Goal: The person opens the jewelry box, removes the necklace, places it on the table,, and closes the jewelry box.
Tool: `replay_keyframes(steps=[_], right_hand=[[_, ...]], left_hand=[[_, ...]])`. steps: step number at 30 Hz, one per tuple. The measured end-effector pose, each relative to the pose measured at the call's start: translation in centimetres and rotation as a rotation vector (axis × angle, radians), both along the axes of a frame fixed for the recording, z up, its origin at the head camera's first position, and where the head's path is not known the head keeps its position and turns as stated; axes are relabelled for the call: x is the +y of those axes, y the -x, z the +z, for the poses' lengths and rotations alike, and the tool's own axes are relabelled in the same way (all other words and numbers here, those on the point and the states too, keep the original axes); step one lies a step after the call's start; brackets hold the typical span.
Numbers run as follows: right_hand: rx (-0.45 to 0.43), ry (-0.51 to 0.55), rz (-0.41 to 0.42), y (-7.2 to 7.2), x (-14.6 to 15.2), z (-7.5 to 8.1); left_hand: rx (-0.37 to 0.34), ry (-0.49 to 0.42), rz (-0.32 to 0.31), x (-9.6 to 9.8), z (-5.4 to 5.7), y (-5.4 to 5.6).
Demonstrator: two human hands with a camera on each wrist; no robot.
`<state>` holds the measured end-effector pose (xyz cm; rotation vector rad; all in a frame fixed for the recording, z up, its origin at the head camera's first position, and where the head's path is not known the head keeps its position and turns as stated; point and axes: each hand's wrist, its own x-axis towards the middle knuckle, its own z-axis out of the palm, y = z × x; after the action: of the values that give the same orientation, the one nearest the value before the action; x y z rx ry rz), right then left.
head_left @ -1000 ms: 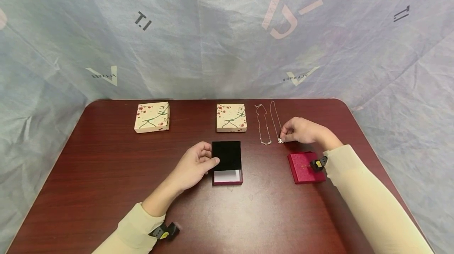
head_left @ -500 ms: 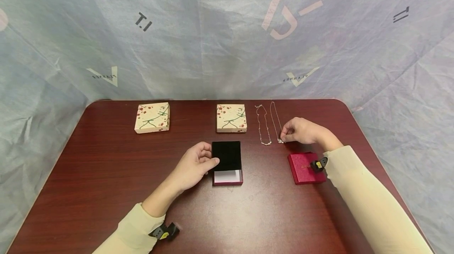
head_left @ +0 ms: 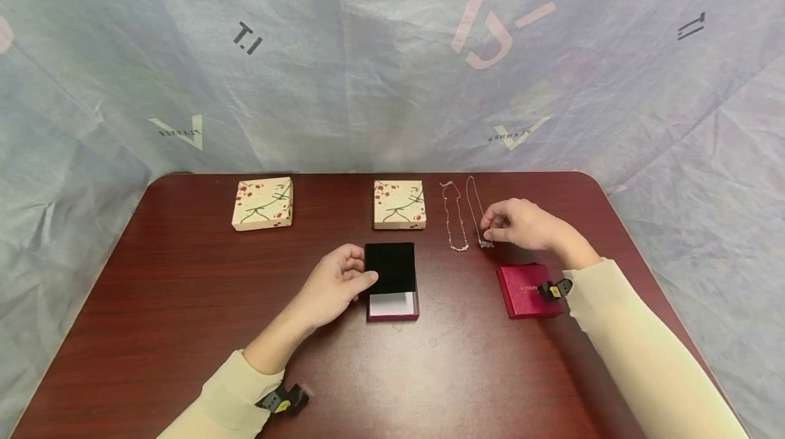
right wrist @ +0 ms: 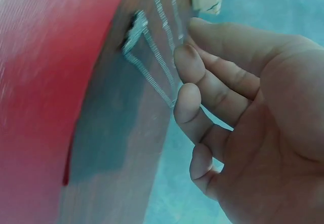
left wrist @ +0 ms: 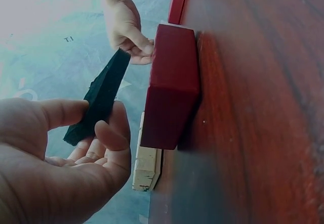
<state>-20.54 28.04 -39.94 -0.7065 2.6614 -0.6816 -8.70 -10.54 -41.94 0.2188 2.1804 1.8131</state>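
My left hand [head_left: 334, 289] pinches a black foam pad [head_left: 390, 267] by its left edge, thumb on top. In the left wrist view the pad [left wrist: 98, 97] is tilted and held off the red box base [left wrist: 172, 82]. That base [head_left: 392, 317] shows its white inside in front of the pad. My right hand [head_left: 524, 224] hovers by a silver necklace [head_left: 475, 210], fingers loosely bent. In the right wrist view the fingertips overlap its chain [right wrist: 157, 54], with a gap between thumb and forefinger. The necklace's pendant [head_left: 486, 244] lies on the table just below the fingers.
A second necklace [head_left: 458, 247] lies to the left of the first. The red lid [head_left: 527, 289] sits under my right wrist. Two cream boxes with floral print, one at left [head_left: 262, 204] and one in the middle [head_left: 399, 204], stand near the table's back edge.
My right hand has risen slightly off the pendant, which now shows more fully on the table. The left hand and the black pad have stayed almost still.
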Motion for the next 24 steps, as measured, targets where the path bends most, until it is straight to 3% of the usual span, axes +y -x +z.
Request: replay_keyframes(steps=[15, 24], right_hand=[[0.16, 0.18, -0.002, -4.9, -4.3, 1.6], [0.262, 0.202, 0.075, -7.6, -7.0, 1.5]], left_hand=[[-0.003, 0.009, 0.017, 0.0, 0.3, 0.2], [-0.008, -0.001, 0.018, 0.2, 0.6, 0.2]])
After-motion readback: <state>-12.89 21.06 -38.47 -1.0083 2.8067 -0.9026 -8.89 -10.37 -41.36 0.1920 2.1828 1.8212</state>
